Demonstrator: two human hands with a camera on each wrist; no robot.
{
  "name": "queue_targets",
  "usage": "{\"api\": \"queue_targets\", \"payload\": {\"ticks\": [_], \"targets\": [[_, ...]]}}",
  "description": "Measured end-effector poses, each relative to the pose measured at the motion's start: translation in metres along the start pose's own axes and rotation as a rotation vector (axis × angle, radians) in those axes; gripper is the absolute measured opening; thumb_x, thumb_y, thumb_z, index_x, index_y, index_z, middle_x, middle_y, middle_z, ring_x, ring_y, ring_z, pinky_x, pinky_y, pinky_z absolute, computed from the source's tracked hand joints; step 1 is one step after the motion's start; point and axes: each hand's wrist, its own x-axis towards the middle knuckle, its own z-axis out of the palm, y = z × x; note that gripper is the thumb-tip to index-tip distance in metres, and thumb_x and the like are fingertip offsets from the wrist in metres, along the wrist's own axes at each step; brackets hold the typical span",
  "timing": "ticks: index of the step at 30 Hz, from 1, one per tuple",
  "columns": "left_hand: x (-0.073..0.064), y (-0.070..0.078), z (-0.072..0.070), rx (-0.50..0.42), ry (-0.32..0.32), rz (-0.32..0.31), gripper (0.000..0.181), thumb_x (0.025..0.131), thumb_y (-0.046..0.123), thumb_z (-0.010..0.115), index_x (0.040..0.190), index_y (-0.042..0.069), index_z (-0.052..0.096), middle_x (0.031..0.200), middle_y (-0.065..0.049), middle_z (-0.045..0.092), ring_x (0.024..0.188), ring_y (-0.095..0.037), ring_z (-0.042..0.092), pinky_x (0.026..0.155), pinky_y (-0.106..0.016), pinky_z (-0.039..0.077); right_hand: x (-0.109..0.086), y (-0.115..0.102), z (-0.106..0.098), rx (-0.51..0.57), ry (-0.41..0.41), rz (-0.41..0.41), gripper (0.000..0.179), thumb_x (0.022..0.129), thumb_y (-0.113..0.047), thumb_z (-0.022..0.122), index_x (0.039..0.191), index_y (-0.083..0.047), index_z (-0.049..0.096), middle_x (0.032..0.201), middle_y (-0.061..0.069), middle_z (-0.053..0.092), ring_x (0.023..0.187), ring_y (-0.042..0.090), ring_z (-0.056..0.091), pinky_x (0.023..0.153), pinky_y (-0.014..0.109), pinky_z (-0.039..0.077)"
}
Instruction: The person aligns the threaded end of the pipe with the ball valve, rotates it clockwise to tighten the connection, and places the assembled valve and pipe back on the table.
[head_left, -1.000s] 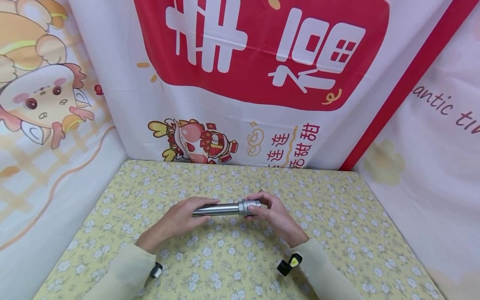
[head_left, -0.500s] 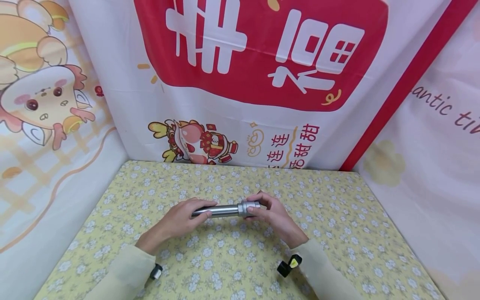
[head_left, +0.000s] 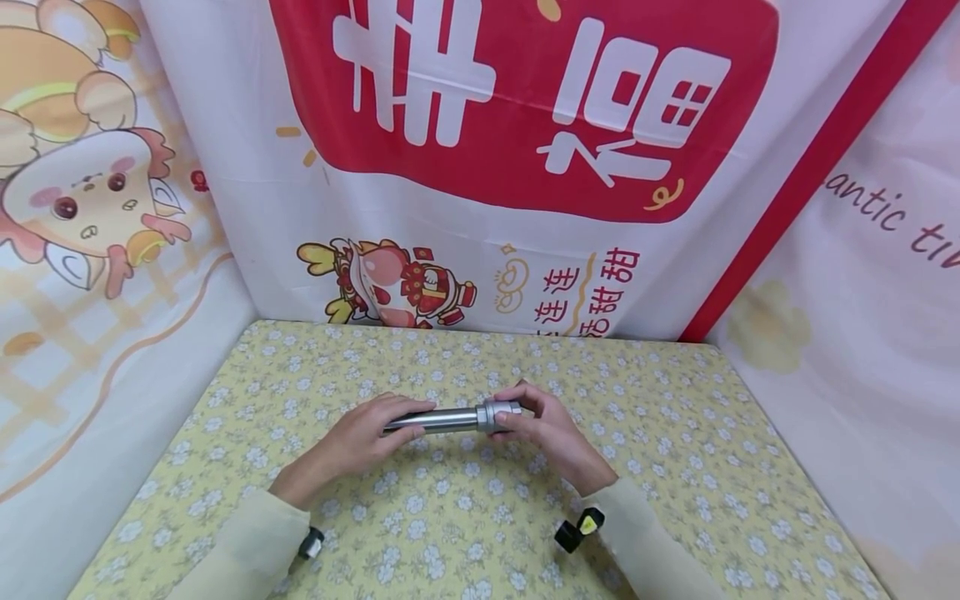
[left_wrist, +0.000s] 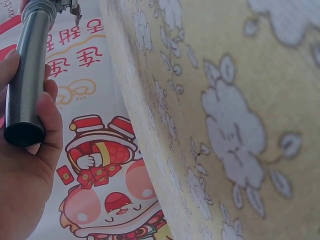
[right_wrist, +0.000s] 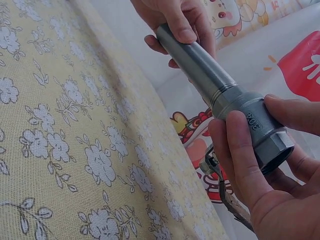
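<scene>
A smooth steel pipe (head_left: 452, 419) lies crosswise between the hands, above the table, in the head view. On its right end sits a metal ball valve (right_wrist: 255, 125) marked 304, with a lever handle (right_wrist: 231, 200) hanging below it in the right wrist view. My left hand (head_left: 363, 435) grips the pipe's left end, thumb on the near side and fingers over the far side. In the left wrist view, the open pipe end (left_wrist: 25, 134) points out of the palm. My right hand (head_left: 551, 429) holds the valve between thumb and fingers. The threads inside the joint are hidden.
A yellow flowered cloth (head_left: 450, 517) covers the table under both hands. Printed white and red fabric (head_left: 480, 192) hangs behind it, with more printed fabric walls at left and right. Each sleeve carries a small black strap device (head_left: 579, 528) at the wrist.
My left thumb has risen over the pipe's near side, then eased slightly lower, and the left hand has shifted a little. The right hand and the valve stay almost still.
</scene>
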Motion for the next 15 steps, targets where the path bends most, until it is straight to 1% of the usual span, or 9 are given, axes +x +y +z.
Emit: {"api": "queue_targets", "payload": {"ticks": [3, 10, 15], "targets": [[0.0008, 0.0, 0.0005, 0.002, 0.003, 0.016, 0.041, 0.108, 0.035, 0.07, 0.147, 0.023, 0.07, 0.139, 0.001, 0.074, 0.123, -0.022, 0.07, 0.104, -0.055, 0.056, -0.0005, 0.0, -0.0004, -0.005, 0.002, -0.002, 0.043, 0.102, -0.02, 0.081, 0.138, -0.004, 0.066, 0.145, 0.018, 0.056, 0.12, 0.033, 0.069, 0.106, 0.057, 0.059], [0.0017, 0.0002, 0.0018, 0.009, 0.014, 0.036, 0.039, 0.105, 0.033, 0.074, 0.144, 0.03, 0.07, 0.138, 0.004, 0.074, 0.122, -0.021, 0.071, 0.104, -0.054, 0.057, -0.0004, 0.0009, -0.0012, -0.007, 0.009, 0.002, 0.043, 0.101, -0.021, 0.081, 0.138, -0.004, 0.066, 0.145, 0.017, 0.057, 0.122, 0.035, 0.067, 0.103, 0.053, 0.062], [0.0024, 0.0011, 0.0024, 0.018, 0.02, 0.05, 0.04, 0.104, 0.029, 0.076, 0.143, 0.025, 0.072, 0.136, 0.004, 0.075, 0.118, -0.018, 0.073, 0.1, -0.051, 0.06, -0.0005, 0.0022, -0.0026, -0.005, 0.005, 0.002, 0.044, 0.101, -0.022, 0.082, 0.138, -0.004, 0.066, 0.145, 0.017, 0.057, 0.121, 0.034, 0.068, 0.104, 0.054, 0.061]]}}
